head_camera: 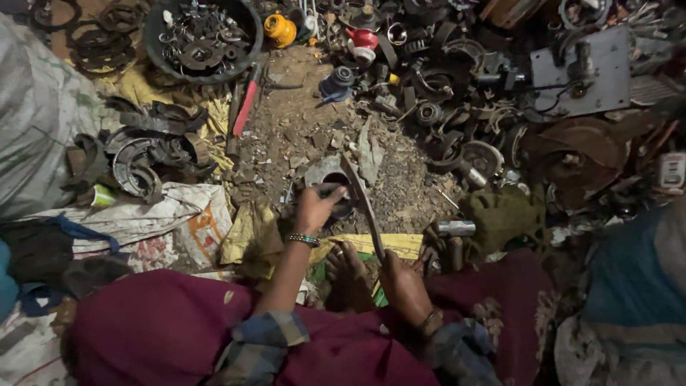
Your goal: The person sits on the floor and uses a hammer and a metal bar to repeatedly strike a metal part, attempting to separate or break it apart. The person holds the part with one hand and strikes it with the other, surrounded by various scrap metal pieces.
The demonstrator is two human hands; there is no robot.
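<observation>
Left hand (314,207) closed on a dark round metal part (334,191) on the dirt floor (300,136); right hand (401,282) grips a long flat blade (363,204) laid against it — part looks intact, work barely begun.

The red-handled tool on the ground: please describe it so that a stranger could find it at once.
Start at the round black tub of metal parts at the top left. The tool lies just below its right rim, slanting down-left across the dirt beside yellow cloth. Its bright red handle sets it apart from the dark, rusty parts around.
</observation>
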